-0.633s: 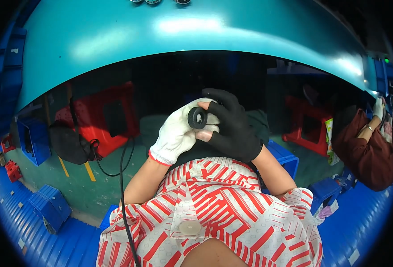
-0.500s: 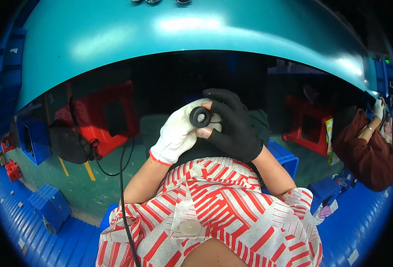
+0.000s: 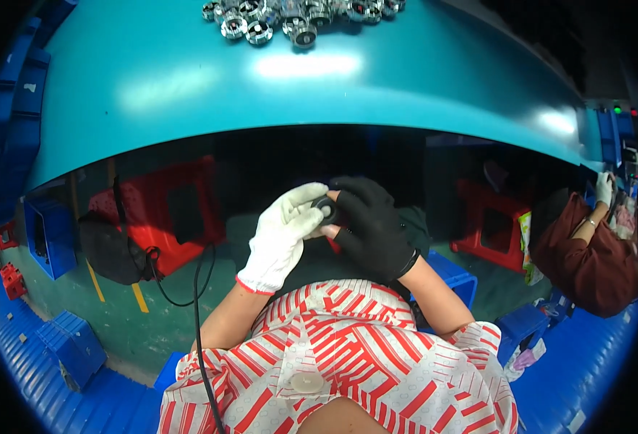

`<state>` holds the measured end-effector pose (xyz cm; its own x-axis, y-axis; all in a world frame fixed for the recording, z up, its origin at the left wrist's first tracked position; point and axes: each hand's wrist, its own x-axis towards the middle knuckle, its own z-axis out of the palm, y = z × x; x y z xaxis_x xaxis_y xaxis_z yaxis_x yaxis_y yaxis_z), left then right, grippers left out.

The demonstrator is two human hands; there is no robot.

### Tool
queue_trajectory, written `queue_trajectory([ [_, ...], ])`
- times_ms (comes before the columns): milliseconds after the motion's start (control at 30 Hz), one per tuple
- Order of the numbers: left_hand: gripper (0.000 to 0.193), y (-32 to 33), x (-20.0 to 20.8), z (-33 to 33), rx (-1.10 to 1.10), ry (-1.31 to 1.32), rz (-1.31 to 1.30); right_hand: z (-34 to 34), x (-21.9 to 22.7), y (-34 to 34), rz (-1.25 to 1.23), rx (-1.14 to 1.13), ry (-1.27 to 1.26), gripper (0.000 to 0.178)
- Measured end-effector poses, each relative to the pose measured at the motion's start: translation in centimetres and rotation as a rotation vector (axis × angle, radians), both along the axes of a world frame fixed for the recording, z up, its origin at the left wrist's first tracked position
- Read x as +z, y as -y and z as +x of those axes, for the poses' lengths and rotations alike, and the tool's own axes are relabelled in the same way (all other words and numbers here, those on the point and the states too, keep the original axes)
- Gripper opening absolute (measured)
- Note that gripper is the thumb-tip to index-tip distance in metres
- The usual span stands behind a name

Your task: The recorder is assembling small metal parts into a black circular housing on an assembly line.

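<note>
A small black ring [image 3: 331,218], round and thick-walled with a matte, rubber-like look, shows a pale spot at its middle. The left hand [image 3: 279,235] wears a white knitted glove with soft folds and a red-edged cuff; the right hand [image 3: 374,230] wears a smooth, dark black glove that leaves the tips of the thumb and a finger bare. The ring sits between the two hands, just short of the near edge of the table [image 3: 189,94]. The left hand is bent around its left side, the thumb lying against its face; the right hand curls in from the right, bare fingertips gripping its rim. Both hands are thus closed on the ring.

The table is a glossy teal sheet with bright reflections. Far across it lies a cluster of shiny, round metal parts [image 3: 303,32], touching one another. Below, on a green floor [image 3: 127,336], stand hard plastic red stools, one to the left [image 3: 145,210] and one to the right [image 3: 467,242], well apart from the hands.
</note>
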<state>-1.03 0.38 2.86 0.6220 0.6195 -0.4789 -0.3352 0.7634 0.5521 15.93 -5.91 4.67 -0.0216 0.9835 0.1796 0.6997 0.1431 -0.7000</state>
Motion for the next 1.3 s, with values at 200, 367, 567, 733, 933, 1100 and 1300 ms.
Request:
queue_trajectory([
  [200,0.034,-0.8,-0.1,-0.5,0.062,0.007,-0.028,1.2,5.4,-4.3,0.309,0.019,0.018,0.022],
  [367,0.037,-1.1,0.5,-0.6,0.038,-0.058,0.011,2.4,7.4,-12.2,0.465,-0.168,0.289,0.019],
  [567,0.036,-0.9,0.3,-1.4,0.053,-0.014,-0.019,2.2,7.3,-15.7,0.276,-0.265,0.522,0.025],
  [733,0.036,-1.0,0.3,-1.5,0.064,0.029,-0.033,2.2,6.9,-13.8,0.347,-0.217,0.334,0.021],
  [933,0.03,-1.1,0.2,-0.8,0.123,0.129,-0.046,0.6,6.6,-5.1,0.18,0.008,-0.108,0.027],
  [1100,0.028,-0.3,0.2,0.5,0.064,0.131,-0.024,-0.5,2.4,-0.2,-0.037,-0.073,-0.225,0.03],
  [1300,0.031,1.0,0.3,1.3,0.031,0.03,0.03,0.1,1.2,1.3,0.007,-0.173,-0.196,0.032],
])
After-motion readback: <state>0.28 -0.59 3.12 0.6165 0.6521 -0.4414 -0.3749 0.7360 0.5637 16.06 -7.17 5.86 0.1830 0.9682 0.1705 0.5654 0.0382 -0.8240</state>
